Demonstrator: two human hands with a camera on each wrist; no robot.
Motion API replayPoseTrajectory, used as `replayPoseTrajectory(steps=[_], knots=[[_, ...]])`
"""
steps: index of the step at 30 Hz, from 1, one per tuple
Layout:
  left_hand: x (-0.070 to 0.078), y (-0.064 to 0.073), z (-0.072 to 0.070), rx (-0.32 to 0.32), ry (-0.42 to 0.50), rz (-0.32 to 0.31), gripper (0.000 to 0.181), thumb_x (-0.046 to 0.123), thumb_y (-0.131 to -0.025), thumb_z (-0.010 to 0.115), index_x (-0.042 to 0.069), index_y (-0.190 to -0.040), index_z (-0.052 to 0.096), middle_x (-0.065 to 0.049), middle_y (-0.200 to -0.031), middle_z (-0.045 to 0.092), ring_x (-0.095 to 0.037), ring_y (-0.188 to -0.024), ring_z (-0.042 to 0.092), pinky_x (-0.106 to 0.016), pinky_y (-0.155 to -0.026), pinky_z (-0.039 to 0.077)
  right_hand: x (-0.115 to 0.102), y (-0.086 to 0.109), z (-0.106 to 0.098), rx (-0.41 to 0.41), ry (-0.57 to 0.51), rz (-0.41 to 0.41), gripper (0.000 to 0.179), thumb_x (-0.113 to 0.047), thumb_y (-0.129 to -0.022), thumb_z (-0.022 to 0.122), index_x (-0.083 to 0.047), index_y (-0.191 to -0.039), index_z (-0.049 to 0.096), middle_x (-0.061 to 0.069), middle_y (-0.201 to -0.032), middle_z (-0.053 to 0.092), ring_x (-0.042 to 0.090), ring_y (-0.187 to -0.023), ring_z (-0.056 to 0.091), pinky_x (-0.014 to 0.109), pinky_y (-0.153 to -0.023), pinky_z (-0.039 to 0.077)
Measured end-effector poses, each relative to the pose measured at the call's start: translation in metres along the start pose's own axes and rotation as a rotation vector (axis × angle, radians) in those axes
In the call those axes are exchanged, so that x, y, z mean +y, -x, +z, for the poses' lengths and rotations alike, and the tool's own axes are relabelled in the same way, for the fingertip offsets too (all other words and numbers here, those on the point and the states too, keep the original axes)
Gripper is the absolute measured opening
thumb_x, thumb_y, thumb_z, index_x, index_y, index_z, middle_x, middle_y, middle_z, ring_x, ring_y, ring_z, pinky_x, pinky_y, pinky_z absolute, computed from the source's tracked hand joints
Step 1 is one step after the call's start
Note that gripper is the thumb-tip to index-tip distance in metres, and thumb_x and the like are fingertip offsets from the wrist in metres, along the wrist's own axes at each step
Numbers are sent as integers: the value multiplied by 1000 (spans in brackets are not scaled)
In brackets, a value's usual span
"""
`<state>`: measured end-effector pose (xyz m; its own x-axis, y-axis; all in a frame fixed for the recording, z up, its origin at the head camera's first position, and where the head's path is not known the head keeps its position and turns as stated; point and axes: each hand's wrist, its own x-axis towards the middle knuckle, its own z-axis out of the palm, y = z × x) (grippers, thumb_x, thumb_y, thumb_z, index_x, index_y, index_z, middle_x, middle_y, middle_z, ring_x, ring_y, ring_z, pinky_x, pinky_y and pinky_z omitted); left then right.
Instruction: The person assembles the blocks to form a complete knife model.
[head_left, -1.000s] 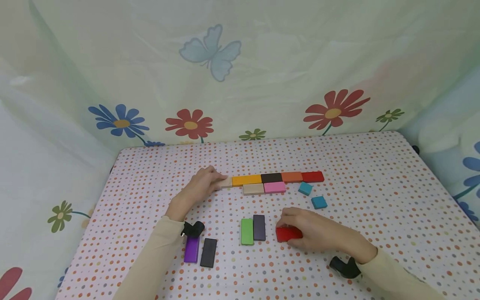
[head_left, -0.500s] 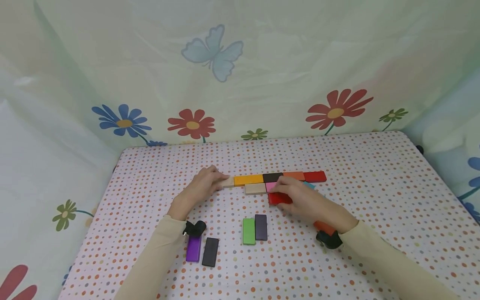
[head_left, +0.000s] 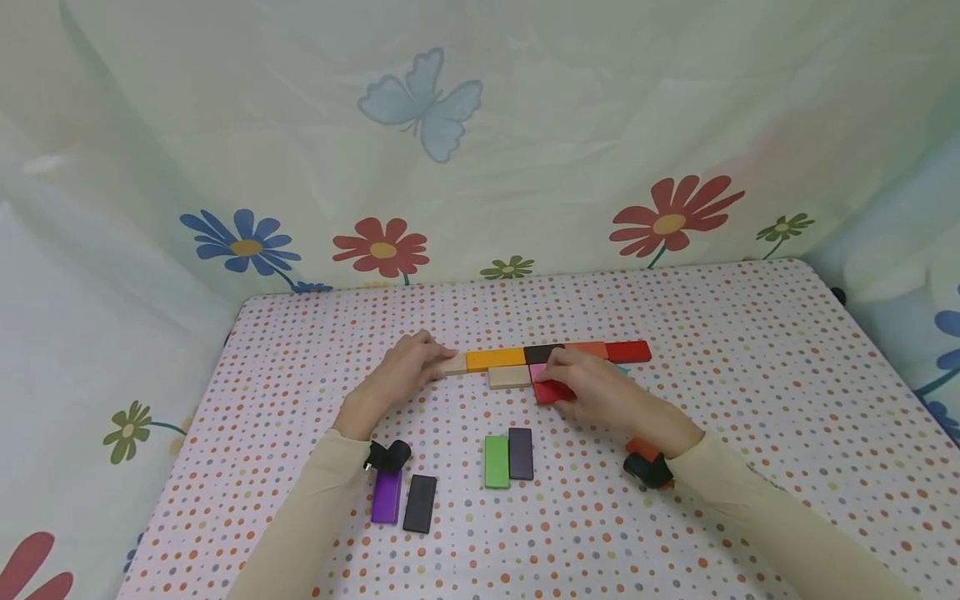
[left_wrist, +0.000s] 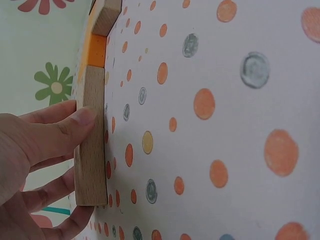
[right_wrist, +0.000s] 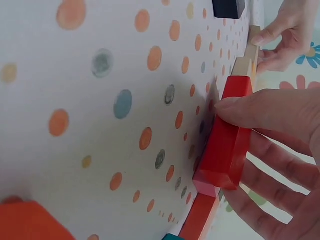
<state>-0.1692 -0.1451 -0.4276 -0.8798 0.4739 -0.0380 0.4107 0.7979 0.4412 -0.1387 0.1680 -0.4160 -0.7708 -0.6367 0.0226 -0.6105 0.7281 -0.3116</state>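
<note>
Thumb and fingers of my left hand (head_left: 401, 371) grip a plain wooden block (left_wrist: 91, 145) at the left end of a row. Rightward in that row lie a yellow block (head_left: 495, 359), a dark brown block (head_left: 543, 354), an orange block (head_left: 587, 349) and a red block (head_left: 628, 352). My right hand (head_left: 603, 392) pinches another red block (right_wrist: 227, 135) at the near side of a pink block (head_left: 536, 372), which it mostly covers. Whether the two touch, I cannot tell. Left of the pink block lies a second wooden block (head_left: 508, 377).
Nearer me lie a green block (head_left: 496, 462) and a dark purple block (head_left: 521, 454) side by side. A purple block (head_left: 386, 498) and a black block (head_left: 419, 504) lie by the left sleeve. An orange block (right_wrist: 32, 222) sits under the right wrist. A teal block (head_left: 622, 368) is mostly hidden.
My right hand has carried the red block from the near part of the table up and left to the pink block. My left hand keeps its place on the wooden block.
</note>
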Motion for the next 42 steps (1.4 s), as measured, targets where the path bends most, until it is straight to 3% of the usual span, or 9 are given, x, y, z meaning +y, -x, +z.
replayPoseTrajectory(steps=[9, 16, 20, 22, 30, 34, 39, 42], knots=[[-1, -1, 0, 3, -5, 5, 36, 7, -99, 72, 6, -135, 70, -13, -119, 63, -33, -110, 60, -61, -123, 22, 2, 0, 3, 19, 31, -12, 37, -6, -80, 92, -2, -114, 78, 9, -107, 65, 20, -91, 59, 36, -81, 59], [-1, 0, 2, -6, 4, -2, 36, 8, -100, 71, 6, -136, 70, -13, -120, 63, -31, -107, 59, -56, -116, 37, 1, 2, 5, 31, 45, -51, 36, -4, -79, 92, -2, -112, 77, 10, -109, 66, 23, -94, 62, 36, -81, 59], [-1, 1, 3, -3, 5, -2, 37, 8, -99, 72, 6, -136, 70, -13, -120, 63, -31, -108, 60, -58, -121, 30, 1, 2, 8, 47, 44, -59, 37, -4, -78, 92, -1, -112, 77, 11, -108, 66, 22, -93, 62, 36, -80, 59], [-1, 1, 3, -3, 5, -5, 37, 8, -99, 72, 6, -136, 70, -13, -119, 63, -32, -110, 60, -59, -124, 22, 1, 2, 9, 56, 45, -61, 38, -4, -77, 92, -1, -112, 77, 11, -108, 65, 22, -92, 61, 35, -79, 59], [-1, 1, 4, -3, -4, -8, 37, 8, -99, 72, 7, -136, 70, -13, -120, 63, -32, -110, 60, -58, -124, 23, 1, 3, 11, 72, 58, -61, 36, -6, -79, 92, -2, -112, 77, 11, -108, 65, 22, -92, 62, 35, -81, 60], [-1, 1, 3, -1, -9, -8, 37, 9, -99, 72, 7, -137, 70, -13, -121, 63, -31, -108, 59, -56, -119, 34, 2, 3, 10, 69, 59, -59, 34, -6, -80, 92, -2, -111, 77, 11, -108, 65, 22, -92, 62, 35, -81, 60], [-2, 0, 3, 1, -8, -10, 37, 9, -100, 72, 7, -137, 70, -13, -121, 63, -31, -108, 58, -54, -116, 37, 1, 4, 8, 58, 53, -48, 33, -6, -81, 91, -2, -111, 77, 11, -110, 65, 22, -93, 63, 35, -81, 61], [-2, 0, 2, 2, -8, -14, 37, 10, -99, 72, 8, -137, 70, -13, -122, 63, -30, -106, 57, -51, -107, 45, 0, 4, 7, 55, 59, -45, 33, -6, -81, 91, -2, -111, 77, 11, -110, 65, 22, -94, 63, 35, -82, 61]])
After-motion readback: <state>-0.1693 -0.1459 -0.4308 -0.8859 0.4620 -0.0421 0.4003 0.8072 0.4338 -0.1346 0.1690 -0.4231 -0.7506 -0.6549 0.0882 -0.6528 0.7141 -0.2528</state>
